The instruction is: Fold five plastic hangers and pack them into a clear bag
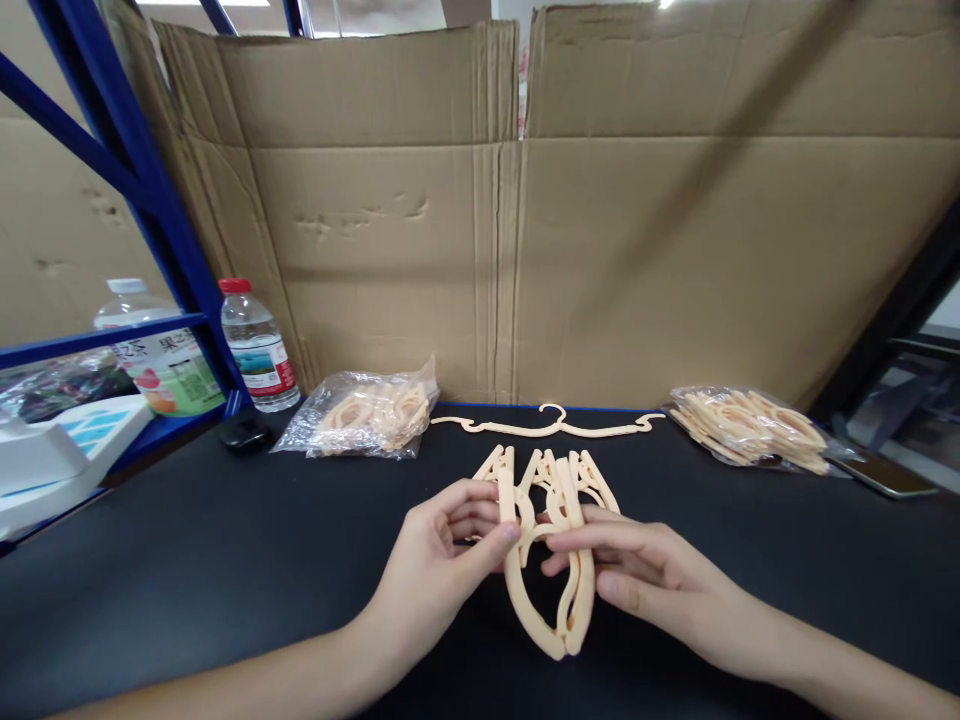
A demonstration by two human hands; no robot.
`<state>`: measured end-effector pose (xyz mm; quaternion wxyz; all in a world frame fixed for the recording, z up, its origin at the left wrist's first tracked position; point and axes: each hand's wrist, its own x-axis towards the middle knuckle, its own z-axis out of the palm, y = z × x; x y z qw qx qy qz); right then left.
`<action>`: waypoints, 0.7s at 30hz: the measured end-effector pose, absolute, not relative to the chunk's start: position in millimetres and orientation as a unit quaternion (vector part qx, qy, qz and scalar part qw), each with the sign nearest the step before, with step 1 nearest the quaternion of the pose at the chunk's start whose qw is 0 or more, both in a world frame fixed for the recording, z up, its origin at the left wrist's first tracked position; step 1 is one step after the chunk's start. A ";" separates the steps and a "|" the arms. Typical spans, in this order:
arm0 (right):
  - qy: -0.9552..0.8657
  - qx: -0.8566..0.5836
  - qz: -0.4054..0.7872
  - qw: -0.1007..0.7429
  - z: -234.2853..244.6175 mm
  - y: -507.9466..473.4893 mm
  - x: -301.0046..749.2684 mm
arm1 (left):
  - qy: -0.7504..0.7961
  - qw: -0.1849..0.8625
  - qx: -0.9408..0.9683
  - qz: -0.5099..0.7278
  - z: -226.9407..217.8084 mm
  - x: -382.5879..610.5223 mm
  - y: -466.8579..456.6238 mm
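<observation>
Between left hand [439,560] and right hand [664,580] sits a hanger [523,605].

One head-worn camera looks forward and down over the black table [225,590], close to the left hand [450,545] and right hand [664,580] at the frame's lower middle, facing the cardboard [375,230] across the upper half.

Bright overhead light shadows the cardboard [675,210] diagonally and glints off the left bag [309,425]; the edges look stretched.
</observation>
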<state>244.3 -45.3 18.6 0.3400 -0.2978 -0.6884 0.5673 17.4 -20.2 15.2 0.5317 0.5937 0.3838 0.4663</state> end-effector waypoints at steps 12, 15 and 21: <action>-0.659 -0.251 0.642 0.302 18.5 -48.7 242.8 | 0.363 0.503 0.652 0.436 19.0 20.1 -25.6; -0.662 -0.240 0.651 0.285 21.3 -50.3 242.3 | 0.359 0.525 0.650 0.416 18.4 21.8 -25.3; -0.664 -0.256 0.651 0.264 24.3 -50.6 244.2 | 0.373 0.549 0.627 0.409 16.4 24.0 -24.3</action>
